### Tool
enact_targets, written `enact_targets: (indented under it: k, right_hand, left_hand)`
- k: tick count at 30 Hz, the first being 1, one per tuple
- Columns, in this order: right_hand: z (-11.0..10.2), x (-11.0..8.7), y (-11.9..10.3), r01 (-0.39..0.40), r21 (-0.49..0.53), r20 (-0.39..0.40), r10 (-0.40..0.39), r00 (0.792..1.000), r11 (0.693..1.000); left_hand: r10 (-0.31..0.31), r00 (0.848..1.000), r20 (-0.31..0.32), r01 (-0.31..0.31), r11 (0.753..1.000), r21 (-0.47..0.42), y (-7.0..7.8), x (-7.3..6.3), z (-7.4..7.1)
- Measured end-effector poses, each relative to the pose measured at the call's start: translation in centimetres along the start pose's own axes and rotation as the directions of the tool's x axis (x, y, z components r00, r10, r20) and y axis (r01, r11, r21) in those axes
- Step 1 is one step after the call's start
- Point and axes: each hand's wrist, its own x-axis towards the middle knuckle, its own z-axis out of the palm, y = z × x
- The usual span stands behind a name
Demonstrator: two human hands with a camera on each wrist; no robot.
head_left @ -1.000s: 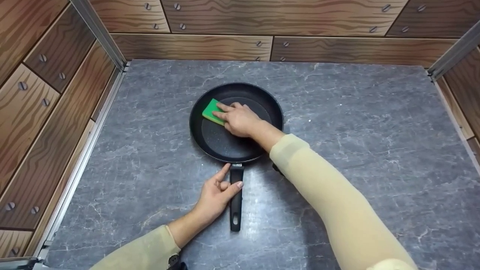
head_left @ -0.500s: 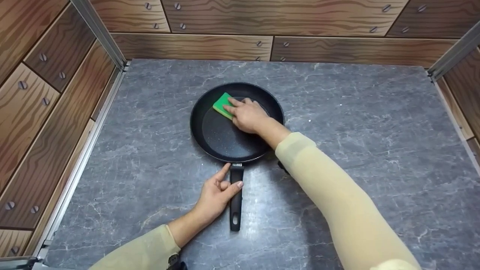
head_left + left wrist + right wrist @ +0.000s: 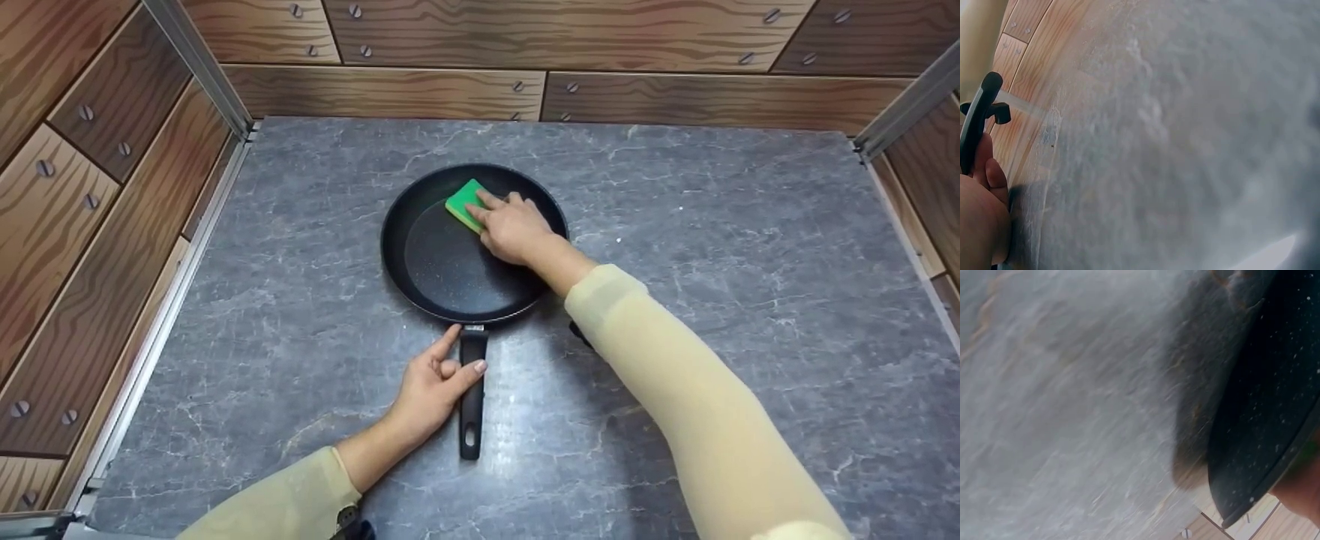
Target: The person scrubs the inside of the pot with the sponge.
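Observation:
A black frying pan (image 3: pixel 450 277) sits on the grey marbled tabletop, its handle (image 3: pixel 471 412) pointing toward me. My left hand (image 3: pixel 424 394) grips that handle near the pan, thumb across the top and index finger stretched toward the rim; the left wrist view has the handle end (image 3: pixel 981 112) above curled fingers. Inside the pan, at the upper middle, my right hand (image 3: pixel 517 229) holds a green sponge (image 3: pixel 466 197) with a yellow underside. Two fingers lie over its top; the thumb is mostly hidden. The right wrist view catches the pan's speckled outer wall (image 3: pixel 1264 416) and part of the hand.
Wood-patterned panels (image 3: pixel 382 94) enclose the tabletop (image 3: pixel 720 247) at the back and sides. Metal rails (image 3: pixel 172 292) run along its edges. Small white specks dot the surface to the right of the pan.
The right hand has slid the sponge rightward and a little away from me across the pan. Pan and left hand have kept their places.

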Motion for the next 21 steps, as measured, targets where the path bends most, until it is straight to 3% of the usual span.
enact_targets:
  k: [6,21]
  right_hand:
    - [0.0,-0.7,1.0,-0.014,-0.004,-0.021,0.014,1.0,1.0]
    - [0.1,-2.6,2.1,-0.038,-0.051,-0.017,0.037,0.999,0.998]
  left_hand:
    - [0.003,1.0,-0.002,-0.002,1.0,0.02,0.1,0.0,0.0]
    - [-0.012,1.0,-0.013,0.011,0.999,-0.031,0.1,0.0,0.2]
